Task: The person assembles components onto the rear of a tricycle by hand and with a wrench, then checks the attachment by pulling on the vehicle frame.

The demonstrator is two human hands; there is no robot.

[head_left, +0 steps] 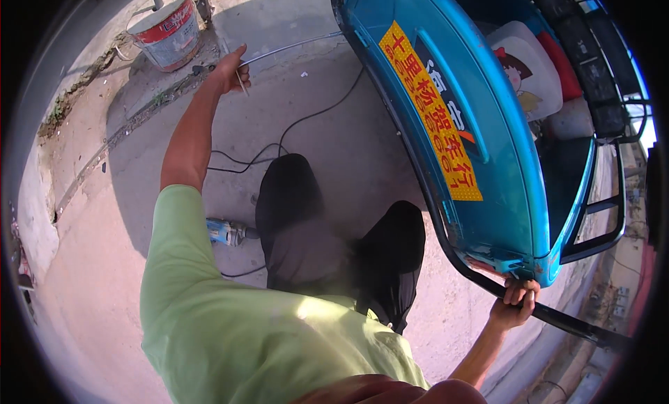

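Note:
At the upper left, my left arm stretches out and my left hand (228,71) is closed around a thin, pale metal rod (293,44). The rod runs across to the far corner of a blue vehicle cargo box (502,153). A short thin pale stick end also shows by the fingers; whether it is part of the same rod I cannot tell. At the lower right, the fingers of my right hand (516,303) wrap round a black tubular bar (557,319), just below the box's near corner.
A blue angle grinder (226,232) lies on the concrete left of my knees. Its black cable (282,141) loops over the ground ahead. A paint-stained bucket (167,31) stands far left. White and red containers (526,70) sit inside the cargo box, beside a black rack (578,49).

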